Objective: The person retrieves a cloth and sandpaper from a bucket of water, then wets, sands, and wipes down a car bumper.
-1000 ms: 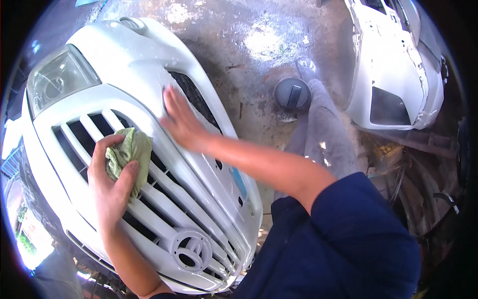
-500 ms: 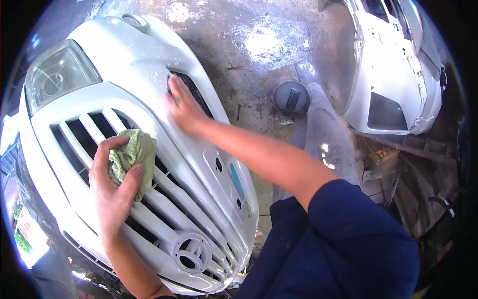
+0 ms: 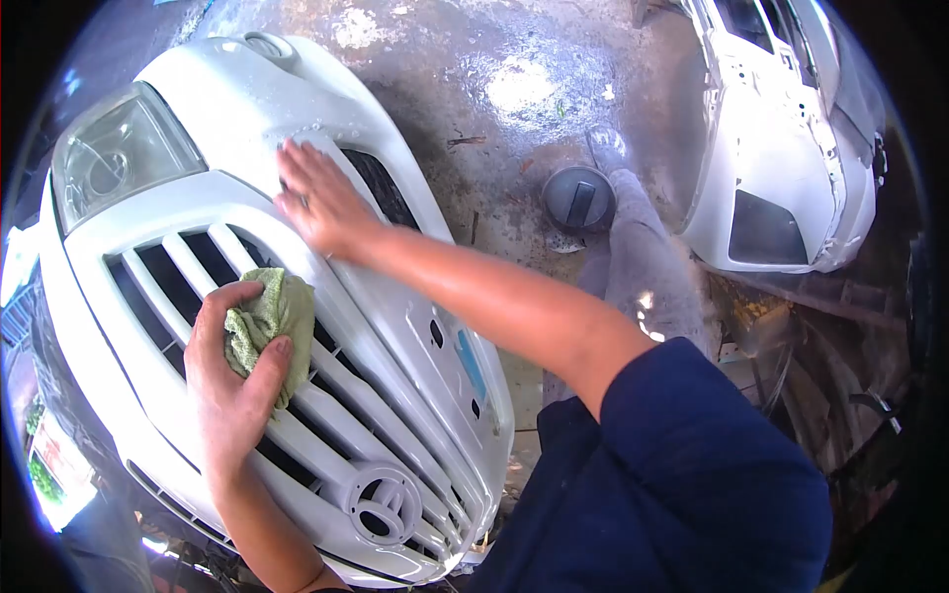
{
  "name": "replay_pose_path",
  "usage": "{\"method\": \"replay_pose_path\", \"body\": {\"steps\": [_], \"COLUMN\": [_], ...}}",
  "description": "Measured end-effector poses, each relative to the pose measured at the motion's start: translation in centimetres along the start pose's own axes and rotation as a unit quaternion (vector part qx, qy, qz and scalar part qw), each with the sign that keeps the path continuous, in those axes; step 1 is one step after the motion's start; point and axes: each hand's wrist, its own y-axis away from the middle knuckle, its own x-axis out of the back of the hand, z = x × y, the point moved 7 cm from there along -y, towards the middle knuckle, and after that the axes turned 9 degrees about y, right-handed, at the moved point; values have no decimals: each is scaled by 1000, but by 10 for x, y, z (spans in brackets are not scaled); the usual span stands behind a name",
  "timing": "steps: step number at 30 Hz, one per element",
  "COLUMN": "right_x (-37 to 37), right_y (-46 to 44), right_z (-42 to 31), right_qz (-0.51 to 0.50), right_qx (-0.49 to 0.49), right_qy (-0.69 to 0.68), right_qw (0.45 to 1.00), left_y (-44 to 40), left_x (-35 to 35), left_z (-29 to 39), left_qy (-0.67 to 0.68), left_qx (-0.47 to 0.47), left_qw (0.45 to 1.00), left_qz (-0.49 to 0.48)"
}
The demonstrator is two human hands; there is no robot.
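A white car front bumper (image 3: pixel 395 287) with a slatted grille (image 3: pixel 341 395) fills the left side of the head view. My left hand (image 3: pixel 222 381) is closed around a folded light-green cloth (image 3: pixel 277 316), which rests over the grille slats. My right hand (image 3: pixel 321 203) lies flat on the bumper's painted surface, fingers stretched out, between the headlight (image 3: pixel 129 158) and a dark side opening (image 3: pixel 381 188). Water drops show near its fingertips. Whatever may be under the palm is hidden.
A grey round container with a dark handle (image 3: pixel 578 201) stands on the wet concrete floor (image 3: pixel 514 128), beside a grey trouser leg (image 3: pixel 638 247). A white car body shell (image 3: pixel 771 148) is at the upper right. Dark clutter (image 3: pixel 820 376) lies at the lower right.
My right hand has slid left across the bumper, away from the dark side opening and toward the headlight. My left hand with the cloth has shifted only slightly.
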Motion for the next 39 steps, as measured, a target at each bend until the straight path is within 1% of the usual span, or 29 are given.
{"method": "replay_pose_path", "body": {"steps": [2, 4, 5, 7, 8, 9, 10, 12, 15, 18, 19, 22, 23, 25, 26, 27, 30, 31, 32, 34, 37, 39], "right_x": [10, -10, -16, -7, -9, -12, 1, 10, 1, -18, -3, 5, 9, 5, 1, 1, -4, -3, 2, 7, -1, -12], "right_y": [43, 49, 45, 2, -13, -15, 0, 48, 74, 3, -14, 22, 46, 62, 66, 47, -19, -22, -9, 35, 56, 21], "right_z": [-4, 36, 53, 49, 45, 26, 0, -9, 26, 43, 20, -15, -14, 16, 29, 35, 22, 0, -18, -19, 35, 54], "right_qz": [-32, -4, 11, -41, -68, -23, -6, 22, 34, 9, -29, 7, -8, -2, 2, -16, -25, -6, 13, 47, 40, 13], "right_qx": [17, -42, -71, -127, -155, -69, -23, 44, -4, -27, -68, 52, 72, 21, -5, -126, -87, -25, 39, 85, -93, -138], "right_qy": [3, -35, -53, -49, -46, -16, -20, -24, -73, -12, -65, 10, 46, -32, -71, -95, -56, -4, 31, 37, -68, -82], "right_qw": [999, 999, 996, 990, 985, 997, 1000, 999, 997, 1000, 995, 999, 996, 999, 997, 987, 994, 1000, 999, 995, 993, 987], "left_y": [0, 0, 0, 0, 0, -1, 0, 1, 0, 1, 0, 1, 0, 1, 2, 1, 1, 0, 0, 1, 1, 1], "left_x": [0, 1, 1, -1, 0, 0, 0, 0, 1, 1, 0, 0, 0, 1, 0, -1, 1, 1, -1, -2, -1, -1], "left_z": [-1, -1, -1, -1, 1, 0, -1, -1, 1, 0, -1, -1, 0, 3, 2, 2, 1, 0, -1, -1, -1, -1], "left_qy": [-5, -6, -1, 9, 12, 15, 18, 0, -2, 6, 8, -3, -10, -27, -19, -12, -18, -24, -17, -3, -12, -20], "left_qx": [-11, -25, -10, 18, 8, 0, -5, -13, -20, -4, 3, 1, -10, -30, -22, -15, -18, -21, -13, -2, -9, -12], "left_qw": [1000, 1000, 1000, 1000, 1000, 1000, 1000, 1000, 1000, 1000, 1000, 1000, 1000, 999, 1000, 1000, 1000, 999, 1000, 1000, 1000, 1000], "left_qz": [-2, -2, -3, -4, -3, -3, -5, -8, -4, -4, -3, 0, 2, 2, -2, -5, -1, 0, -1, 0, -9, -12]}}
